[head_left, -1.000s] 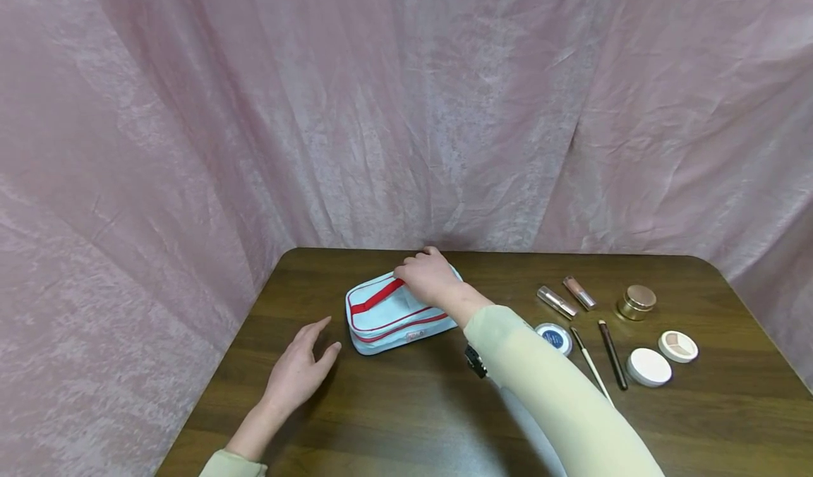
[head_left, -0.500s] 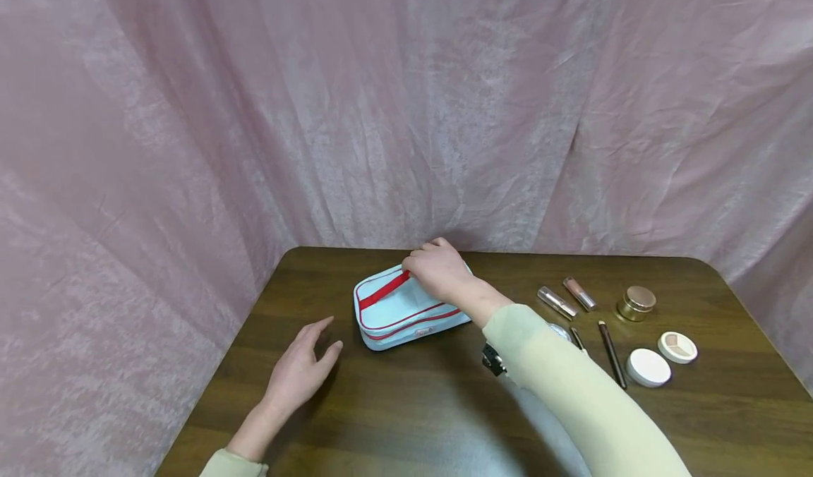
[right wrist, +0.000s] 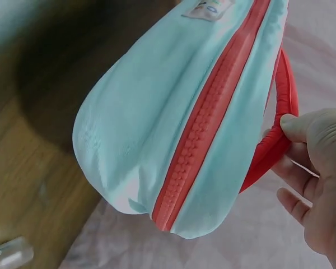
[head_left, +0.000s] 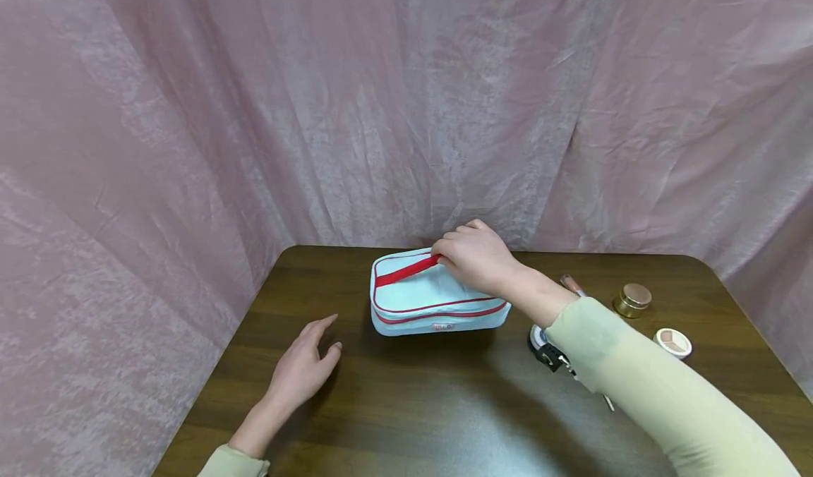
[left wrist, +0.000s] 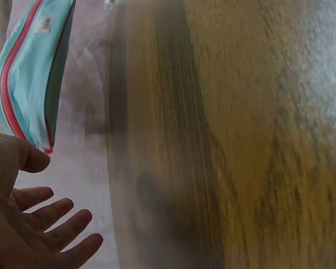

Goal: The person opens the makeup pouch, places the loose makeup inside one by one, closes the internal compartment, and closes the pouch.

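A light blue zippered cosmetic bag (head_left: 425, 300) with red piping hangs over the back middle of the table. Its red strap handle (right wrist: 285, 95) is pinched between the thumb and fingers of my right hand (head_left: 483, 255). The red zipper (right wrist: 207, 123) along its side appears closed in the right wrist view. Left of the bag, my left hand (head_left: 301, 364) is low over the table, its fingers loosely extended and holding nothing. The bag's far right part is hidden behind my right hand and wrist in the head view.
On the right of the wooden table (head_left: 381, 406) stand a gold jar (head_left: 631, 300) and a round three-colour palette (head_left: 673, 343). A lip tube (head_left: 571, 284) and a brush tip (head_left: 608, 403) show around my right sleeve, which covers other items. A pink curtain (head_left: 406, 110) hangs behind.
My right hand has carried the bag to the right and up off the table by its handle. My right arm now covers more of the makeup items. The left hand has barely moved.
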The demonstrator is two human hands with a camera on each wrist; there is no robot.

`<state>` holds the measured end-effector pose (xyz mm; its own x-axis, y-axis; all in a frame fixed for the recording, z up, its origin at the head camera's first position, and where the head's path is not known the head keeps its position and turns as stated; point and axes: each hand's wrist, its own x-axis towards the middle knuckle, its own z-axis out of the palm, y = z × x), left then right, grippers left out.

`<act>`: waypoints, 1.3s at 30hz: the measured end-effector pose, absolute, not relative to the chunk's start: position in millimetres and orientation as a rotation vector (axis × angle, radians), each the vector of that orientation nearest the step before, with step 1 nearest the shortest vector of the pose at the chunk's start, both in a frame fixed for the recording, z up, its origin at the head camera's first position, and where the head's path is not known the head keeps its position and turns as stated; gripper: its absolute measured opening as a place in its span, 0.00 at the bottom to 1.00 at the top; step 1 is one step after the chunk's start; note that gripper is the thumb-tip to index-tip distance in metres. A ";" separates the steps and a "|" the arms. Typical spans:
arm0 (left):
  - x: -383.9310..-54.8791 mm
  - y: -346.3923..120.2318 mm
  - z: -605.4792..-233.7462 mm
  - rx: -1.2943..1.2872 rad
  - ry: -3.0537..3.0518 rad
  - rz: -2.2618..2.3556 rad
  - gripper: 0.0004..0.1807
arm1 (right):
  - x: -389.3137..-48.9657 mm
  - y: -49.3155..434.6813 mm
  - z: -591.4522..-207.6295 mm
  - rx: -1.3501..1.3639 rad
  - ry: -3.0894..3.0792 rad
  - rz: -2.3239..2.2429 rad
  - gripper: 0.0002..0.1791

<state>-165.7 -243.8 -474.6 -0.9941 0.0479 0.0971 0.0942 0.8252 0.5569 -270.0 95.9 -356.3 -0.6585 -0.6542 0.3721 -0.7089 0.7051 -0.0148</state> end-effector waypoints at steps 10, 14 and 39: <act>-165.9 -233.3 -475.3 -0.143 -2.952 -0.888 0.30 | -253.1 129.8 -366.4 1.012 -2.629 0.252 0.07; -167.1 -231.3 -476.5 -0.152 -2.952 -0.883 0.30 | -247.4 132.9 -380.6 1.014 -2.619 0.254 0.08; -209.5 -208.6 -471.2 -0.226 -2.966 -0.994 0.28 | -228.6 131.4 -430.5 1.048 -2.590 0.256 0.06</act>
<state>-209.5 -208.6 -471.2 -0.9896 0.1347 0.0508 0.1382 0.7887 0.5990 -228.6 131.4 -430.5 -0.6727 -0.6403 0.3709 -0.7006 0.7124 -0.0408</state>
